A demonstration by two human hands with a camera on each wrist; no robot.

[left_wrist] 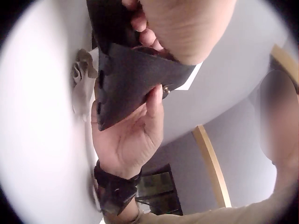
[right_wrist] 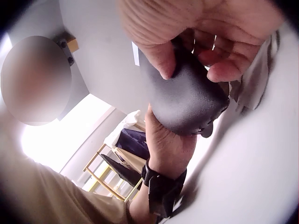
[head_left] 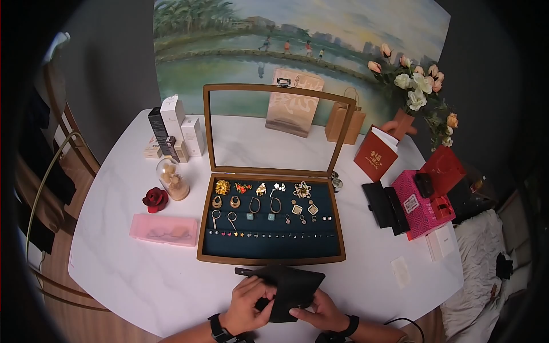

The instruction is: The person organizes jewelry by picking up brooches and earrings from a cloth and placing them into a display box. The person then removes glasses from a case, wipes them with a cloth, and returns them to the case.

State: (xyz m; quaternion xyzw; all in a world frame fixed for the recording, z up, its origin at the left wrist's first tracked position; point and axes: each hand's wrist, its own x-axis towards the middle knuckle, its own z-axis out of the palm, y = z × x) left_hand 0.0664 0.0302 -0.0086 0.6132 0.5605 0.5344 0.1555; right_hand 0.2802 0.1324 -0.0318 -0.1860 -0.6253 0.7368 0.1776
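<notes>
A black leather-like pouch [head_left: 297, 286] is between both hands in front of the jewelry box. My left hand [head_left: 249, 306] grips its left side, fingertips curled into its opening; the left wrist view shows these fingertips at the opening of the pouch [left_wrist: 131, 77], and what they touch inside is hidden. My right hand [head_left: 325, 313] holds the lower right part, thumb on the front. In the right wrist view, that hand's thumb presses the smooth side of the pouch [right_wrist: 187, 95]. A small snap shows beside the right thumb in the left wrist view.
An open glass-lidded box [head_left: 271, 262] displays rows of jewelry. To its left lie a pink case [head_left: 164, 230], a red rose [head_left: 155, 199] and a glass dome [head_left: 173, 180]. At right are black cases [head_left: 386, 207], a pink box [head_left: 413, 204] and a red booklet [head_left: 376, 154].
</notes>
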